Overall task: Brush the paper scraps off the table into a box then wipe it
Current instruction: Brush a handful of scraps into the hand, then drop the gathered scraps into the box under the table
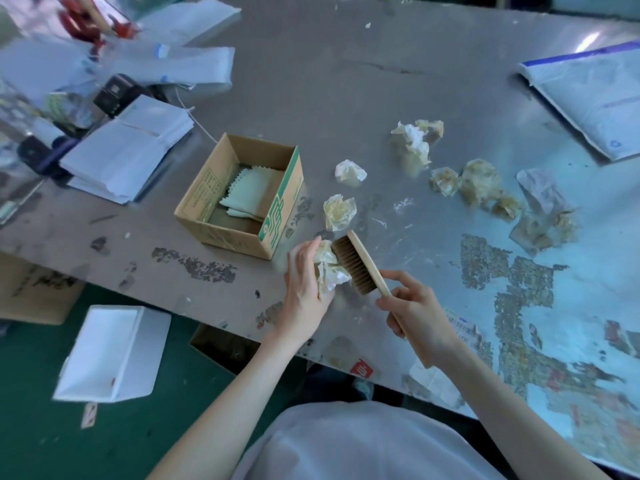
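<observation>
Closest to me, right by the near table (346, 81) edge: left hand (304, 282) has its fingers pretty much straight, pressing one scrap (329, 271) against the bristles of the brush (353, 265). Right hand (415, 320) is wrapped round the brush handle, index finger lying along it.

So that scrap is only squeezed, not really gripped. If either side eases off, I'd bet it drops off the edge onto the floor, not into the box (277, 216).

The box sits just beyond, up and left, standing upright on the table. You can't sweep over a wall like that, so the scrap needs lifting in, and a flick from the bristles could send something this light anywhere. There are also cloths (249, 192) inside, probably for the wiping, and they'll get buried.

Further out, two more scraps (341, 211) lie near the box, and a looser bunch (478, 181) sits well off to the right. Long sweeps there could scatter them.
</observation>
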